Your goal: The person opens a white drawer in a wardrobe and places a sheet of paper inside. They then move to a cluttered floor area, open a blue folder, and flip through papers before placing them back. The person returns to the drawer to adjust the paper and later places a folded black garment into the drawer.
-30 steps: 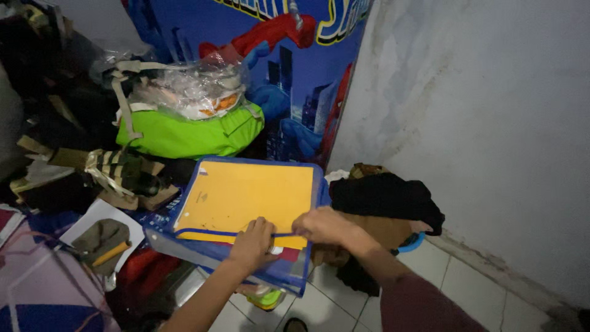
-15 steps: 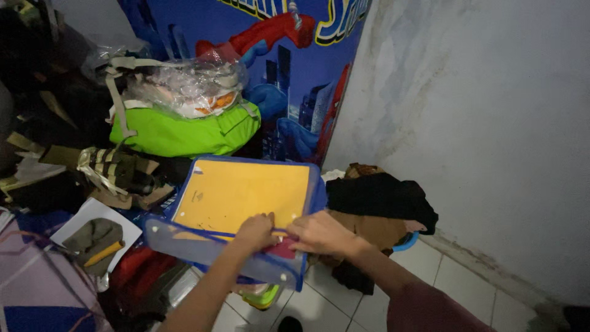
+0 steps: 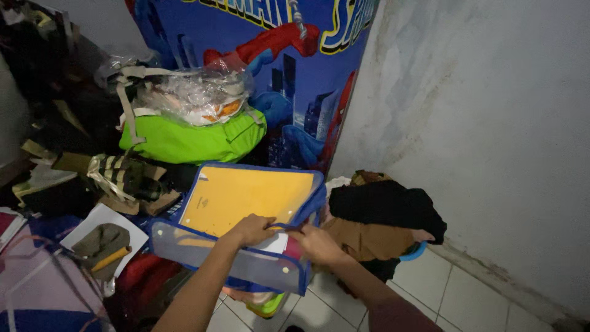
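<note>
A blue see-through plastic document case (image 3: 246,270) lies open in front of me, with a yellow-orange envelope (image 3: 246,195) inside it. My left hand (image 3: 251,229) grips the near edge of the case's opening by the envelope's lower edge. My right hand (image 3: 313,243) pinches the same blue edge just to the right, fingers touching the left hand. The case's front flap hangs down toward me, showing two white snaps. Papers in white and red show at the opening between my hands.
A lime-green bag (image 3: 190,138) with a clear plastic bundle (image 3: 196,92) on top sits behind the case. A black and brown clothes pile (image 3: 381,215) lies to the right against the grey wall (image 3: 491,123). A blue cartoon-printed cabinet (image 3: 295,74) stands behind. Clutter fills the left side; white floor tiles (image 3: 467,295) are at lower right.
The case's front flap has folded down toward me, opening the case wider. Both hands shifted slightly up along the opening edge and closer together.
</note>
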